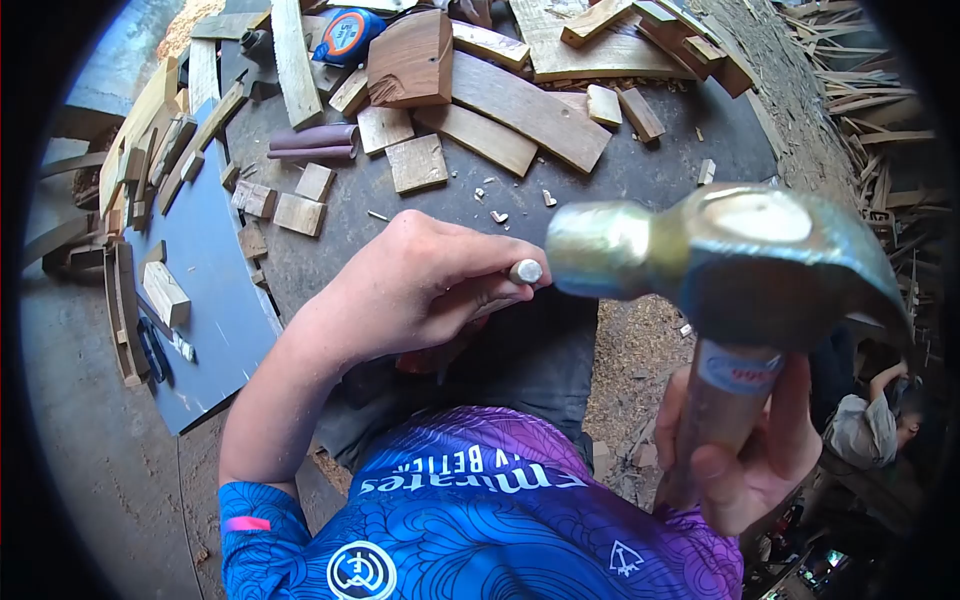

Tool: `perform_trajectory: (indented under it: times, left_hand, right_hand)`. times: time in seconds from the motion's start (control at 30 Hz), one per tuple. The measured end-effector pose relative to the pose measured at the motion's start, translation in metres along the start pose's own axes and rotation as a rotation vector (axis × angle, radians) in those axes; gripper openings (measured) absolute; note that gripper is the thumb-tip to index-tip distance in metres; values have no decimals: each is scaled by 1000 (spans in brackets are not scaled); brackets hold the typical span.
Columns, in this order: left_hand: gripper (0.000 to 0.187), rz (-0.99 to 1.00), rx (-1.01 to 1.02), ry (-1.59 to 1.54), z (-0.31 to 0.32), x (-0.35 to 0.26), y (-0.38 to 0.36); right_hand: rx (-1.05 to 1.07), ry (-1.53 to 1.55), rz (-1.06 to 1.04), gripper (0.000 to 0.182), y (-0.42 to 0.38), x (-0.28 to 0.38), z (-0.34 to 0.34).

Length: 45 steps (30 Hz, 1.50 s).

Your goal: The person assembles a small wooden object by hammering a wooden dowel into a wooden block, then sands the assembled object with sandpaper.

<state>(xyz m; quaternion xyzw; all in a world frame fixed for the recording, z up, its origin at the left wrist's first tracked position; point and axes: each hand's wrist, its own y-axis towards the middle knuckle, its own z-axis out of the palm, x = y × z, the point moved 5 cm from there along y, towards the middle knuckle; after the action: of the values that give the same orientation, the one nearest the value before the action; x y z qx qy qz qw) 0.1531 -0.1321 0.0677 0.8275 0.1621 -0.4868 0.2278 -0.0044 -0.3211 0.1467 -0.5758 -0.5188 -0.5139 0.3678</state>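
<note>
My left hand is closed in a pinch round a thin rod-like tool, whose round pale end points up at the camera. The lower part of that tool is hidden by the fingers. My right hand grips the wooden handle of a claw hammer, with a sticker just under the head. Large and close to the camera, the metal hammer head has its round face turned left, near the rod's end in the view. Whether they touch cannot be made out.
Wood blocks and flat boards lie on the dark table. A blue tape measure stands beside a brown block. At left is a grey-blue panel with offcuts. A person is at far right.
</note>
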Motion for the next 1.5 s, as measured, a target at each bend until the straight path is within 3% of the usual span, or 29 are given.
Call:
perform_trajectory:
  times: [0.07, 0.1, 0.17, 0.23, 0.27, 0.4, 0.47, 0.53, 0.57, 0.77, 0.83, 0.9, 1.03, 1.17, 1.37, 1.43, 1.5]
  left_hand:
    - [24, -36, 24, 1, -3, -2, 0]
    - [25, -72, 61, 2, -2, -2, 0]
    - [26, -53, 70, 12, 0, 1, 0]
    - [25, -13, 35, -34, 2, 2, -2]
    - [25, -16, 29, -36, 3, 3, -2]
    - [21, -45, 46, -4, 5, 2, -6]
    - [20, -37, 52, 22, 5, 0, -7]
    - [21, 13, 66, 45, 11, -6, -15]
    - [25, 198, 55, 186, 22, -11, -21]
    - [28, 375, 128, 458, 53, -23, -46]
    - [28, 312, 115, 394, 46, -21, -46]
    - [28, 226, -5, 346, 31, -11, -42]
    - [17, -119, -150, 51, -2, 16, -30]
    - [28, -154, -137, -98, 4, 15, -15]
    - [35, -73, -64, 65, 8, 8, -6]
    - [36, -58, -43, 80, 9, 7, -4]
    - [37, -65, -43, 96, 10, 6, -2]
  right_hand:
    - [333, -484, -210, 80, 0, 11, 5]
    - [493, -382, -271, 77, 17, 9, 10]
    - [462, -478, -245, 75, 14, 16, 8]
    - [316, -499, -141, 73, 1, 20, -2]
    - [136, -366, -173, 71, -1, 16, -1]
    - [243, -496, -53, 71, 5, 2, 16]
    - [237, -469, -105, 70, 3, 0, 13]
    - [235, -432, -144, 70, -3, -6, 14]
    - [164, -315, -93, 71, -7, -13, 13]
    - [-193, 30, 127, 83, -15, -32, 24]
    - [-280, 121, 164, 84, -13, -33, 22]
    - [-222, 201, 158, 70, -8, -30, 22]
    - [-246, 240, 169, 73, -9, -37, 19]
    - [-248, 244, 184, 72, -9, -42, 19]
    - [-178, 280, 235, 68, -11, -55, 21]
    - [-278, 241, 231, 81, -12, -60, 20]
    - [-277, 238, 239, 81, -10, -60, 20]
